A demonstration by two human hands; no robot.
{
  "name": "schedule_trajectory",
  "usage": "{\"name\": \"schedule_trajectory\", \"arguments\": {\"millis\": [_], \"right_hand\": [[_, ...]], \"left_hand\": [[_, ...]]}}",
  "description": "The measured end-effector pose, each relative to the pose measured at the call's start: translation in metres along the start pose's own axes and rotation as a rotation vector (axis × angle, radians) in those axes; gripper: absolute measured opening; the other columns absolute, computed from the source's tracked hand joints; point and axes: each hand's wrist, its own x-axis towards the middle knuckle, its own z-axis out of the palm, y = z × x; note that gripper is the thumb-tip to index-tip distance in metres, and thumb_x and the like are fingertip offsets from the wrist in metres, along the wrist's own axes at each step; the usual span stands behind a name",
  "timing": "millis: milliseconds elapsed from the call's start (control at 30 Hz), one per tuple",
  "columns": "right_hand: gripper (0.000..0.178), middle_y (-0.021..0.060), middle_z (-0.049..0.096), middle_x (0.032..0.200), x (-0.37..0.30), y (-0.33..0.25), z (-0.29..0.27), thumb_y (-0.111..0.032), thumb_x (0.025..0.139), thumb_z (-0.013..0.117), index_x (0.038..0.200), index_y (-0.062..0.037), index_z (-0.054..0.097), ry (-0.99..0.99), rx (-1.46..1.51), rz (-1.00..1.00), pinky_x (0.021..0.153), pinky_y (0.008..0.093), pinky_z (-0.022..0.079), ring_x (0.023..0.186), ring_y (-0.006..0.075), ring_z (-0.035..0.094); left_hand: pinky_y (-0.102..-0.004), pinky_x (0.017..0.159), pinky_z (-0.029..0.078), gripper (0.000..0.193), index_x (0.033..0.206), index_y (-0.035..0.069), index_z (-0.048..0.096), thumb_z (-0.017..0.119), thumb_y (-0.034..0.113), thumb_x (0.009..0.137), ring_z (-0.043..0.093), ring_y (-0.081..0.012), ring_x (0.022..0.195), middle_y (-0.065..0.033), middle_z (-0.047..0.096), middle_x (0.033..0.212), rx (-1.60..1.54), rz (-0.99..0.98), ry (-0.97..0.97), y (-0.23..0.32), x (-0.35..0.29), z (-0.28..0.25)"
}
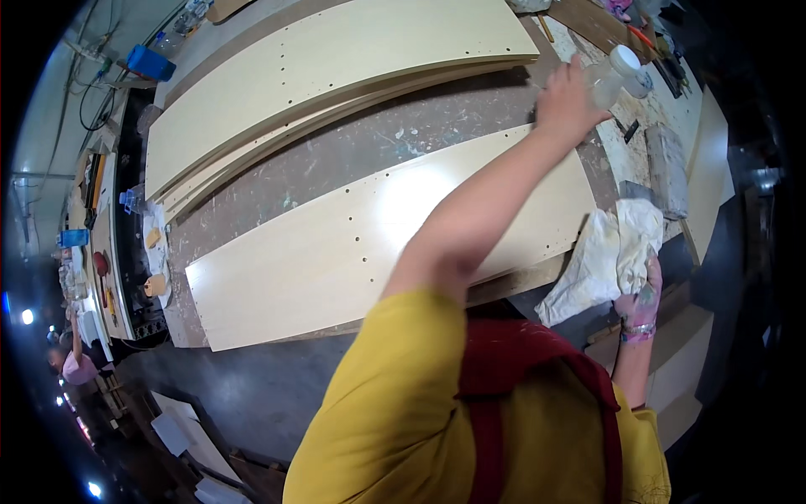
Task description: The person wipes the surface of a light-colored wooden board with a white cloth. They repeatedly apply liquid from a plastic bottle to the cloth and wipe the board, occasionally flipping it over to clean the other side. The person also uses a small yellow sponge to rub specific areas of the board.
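Observation:
My left hand [567, 102] reaches far across to the upper right, its fingers and thumb round a clear plastic bottle [606, 77] with a white cap. The bottle leans to the right, and part of it is behind the hand. My right hand [641, 296], stained with pinkish paint, grips a crumpled white cloth [609, 256] at the table's right edge. Beneath my left forearm lies a pale board [285, 269] with small drilled holes.
Stacked pale boards [353, 55] with drilled holes lie on the far side of the paint-marked table [336, 147]. A grey block [667, 172] sits at the right, near tools [667, 71]. At far left, a person [77, 365] is by another bench.

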Motion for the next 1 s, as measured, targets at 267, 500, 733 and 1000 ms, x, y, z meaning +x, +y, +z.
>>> {"name": "schedule_trajectory", "arguments": {"millis": [267, 500, 733, 1000], "right_hand": [[0.04, 0.018, 0.063, 0.121, 0.081, -0.031, 0.035, -0.02, 0.09, 0.062, 0.123, 0.0029, 0.059, -0.017, -0.214, -0.215, 0.097, 0.0364, 0.046, 0.112, 0.0261, 0.06], [0.036, 0.0123, 0.068, 0.093, 0.126, -0.049, 0.188, -0.023, 0.088, 0.068, 0.114, 0.0002, 0.058, 0.086, -0.482, 0.23, 0.075, 0.0346, 0.054, 0.082, 0.0233, 0.067], [0.035, 0.0182, 0.062, 0.1, 0.105, -0.14, 0.33, -0.016, 0.074, 0.067, 0.106, -0.0051, 0.056, -0.591, -0.716, -0.353, 0.079, 0.0474, 0.051, 0.09, 0.0388, 0.062], [0.025, 0.0176, 0.065, 0.091, 0.131, -0.106, 0.293, -0.022, 0.079, 0.065, 0.098, -0.0072, 0.059, -0.383, -0.904, -0.296, 0.073, 0.047, 0.053, 0.083, 0.038, 0.065]], "left_hand": [[-0.0372, 0.09, 0.049, 0.032, 0.118, 0.003, 0.063, 0.062, 0.008, 0.087, 0.062, -0.0277, 0.106, -0.014, 0.066, 0.114, 0.172, -0.28, 0.317, -0.12, -0.213, -0.295], [-0.0465, 0.107, 0.03, 0.042, 0.134, 0.007, 0.052, 0.051, 0.026, 0.096, 0.044, -0.0322, 0.13, -0.0136, 0.053, 0.135, 0.959, -0.374, 0.057, -0.167, -0.334, -0.45], [-0.0509, 0.11, 0.023, 0.043, 0.136, 0.011, 0.05, 0.046, 0.03, 0.097, 0.042, -0.0288, 0.132, -0.0092, 0.052, 0.136, 0.944, -0.399, -0.007, -0.184, -0.347, -0.454], [-0.0534, 0.107, 0.026, 0.043, 0.131, 0.011, 0.052, 0.05, 0.028, 0.092, 0.046, -0.0285, 0.127, -0.0086, 0.053, 0.131, 0.947, -0.385, -0.005, -0.184, -0.343, -0.456]]}}
